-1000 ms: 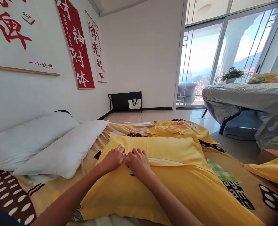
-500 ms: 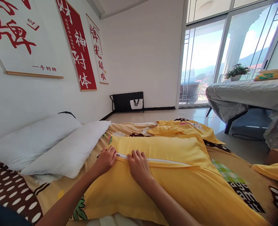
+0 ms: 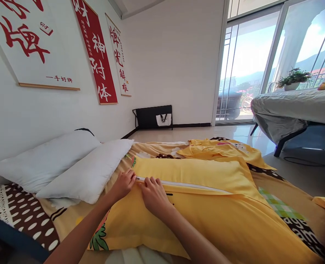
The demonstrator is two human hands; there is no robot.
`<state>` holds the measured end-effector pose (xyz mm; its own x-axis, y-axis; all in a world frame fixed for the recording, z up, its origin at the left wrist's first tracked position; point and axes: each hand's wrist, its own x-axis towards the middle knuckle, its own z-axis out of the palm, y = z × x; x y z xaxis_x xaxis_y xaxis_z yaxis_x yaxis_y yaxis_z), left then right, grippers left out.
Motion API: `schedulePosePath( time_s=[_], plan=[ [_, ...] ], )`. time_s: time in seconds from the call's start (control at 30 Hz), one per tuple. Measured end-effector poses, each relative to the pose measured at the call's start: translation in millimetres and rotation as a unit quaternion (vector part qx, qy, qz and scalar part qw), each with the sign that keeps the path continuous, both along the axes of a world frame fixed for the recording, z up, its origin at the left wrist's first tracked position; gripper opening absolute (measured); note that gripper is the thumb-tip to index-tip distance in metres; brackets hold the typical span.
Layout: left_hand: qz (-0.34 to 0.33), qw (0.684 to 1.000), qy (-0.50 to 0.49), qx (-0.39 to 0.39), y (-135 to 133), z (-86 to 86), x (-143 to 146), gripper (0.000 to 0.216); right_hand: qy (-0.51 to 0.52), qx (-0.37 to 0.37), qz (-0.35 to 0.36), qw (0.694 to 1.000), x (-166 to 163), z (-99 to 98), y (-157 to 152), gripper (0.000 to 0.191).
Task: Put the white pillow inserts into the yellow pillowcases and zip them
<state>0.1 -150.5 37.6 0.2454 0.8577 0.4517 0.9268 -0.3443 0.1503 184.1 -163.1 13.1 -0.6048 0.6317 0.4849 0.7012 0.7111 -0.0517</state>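
Observation:
A yellow pillowcase (image 3: 206, 216), plump as though filled, lies in front of me with a white zipper (image 3: 184, 184) running across it. My left hand (image 3: 126, 180) is closed on the fabric at the zipper's left end. Just to its right, my right hand (image 3: 153, 194) has its fingers curled and pinched on the pillowcase edge along the zipper. Whether it grips the zipper's slider cannot be seen, as the fingers cover that spot. A green leafy print (image 3: 99, 237) shows at the near left corner.
Two white pillows (image 3: 82, 174) lie at the left on a patterned bedspread (image 3: 27, 216). Another yellow cloth (image 3: 225, 148) lies crumpled beyond the pillowcase. A covered table (image 3: 296, 106) with a potted plant (image 3: 293, 79) stands at right. A black folded item (image 3: 148, 118) leans against the wall.
My right hand has slid left along the zipper, closer to my left hand. My left hand stays at the zipper's left end. The whole view has turned slightly left.

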Motion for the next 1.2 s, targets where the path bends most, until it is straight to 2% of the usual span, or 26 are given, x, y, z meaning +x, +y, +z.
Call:
schedulePosePath(
  time_s=[0.23, 0.4, 0.63, 0.83, 1.2],
  plan=[
    [0.026, 0.997, 0.075, 0.002, 1, -6.2, -6, 0.028, -0.053, 0.002, 0.014, 0.998, -20, 12.6, 8, 0.027],
    [0.036, 0.999, 0.032, -0.006, 3, -9.0, -10, 0.026, -0.083, -0.047, 0.020, 0.995, -28, 22.6, 14, 0.027],
    [0.033, 0.999, -0.013, 0.011, 5, -13.9, -18, 0.021, -0.053, -0.064, 0.013, 0.996, -28, 11.8, 25, 0.024],
    [0.051, 0.993, -0.090, -0.053, 11, -13.8, -20, 0.021, -0.061, -0.073, 0.007, 0.995, -30, 9.4, 27, 0.024],
    [0.043, 0.987, -0.102, -0.115, 14, -7.1, -8, 0.028, -0.072, -0.077, -0.003, 0.994, -36, 9.8, 26, 0.027]
  ],
)
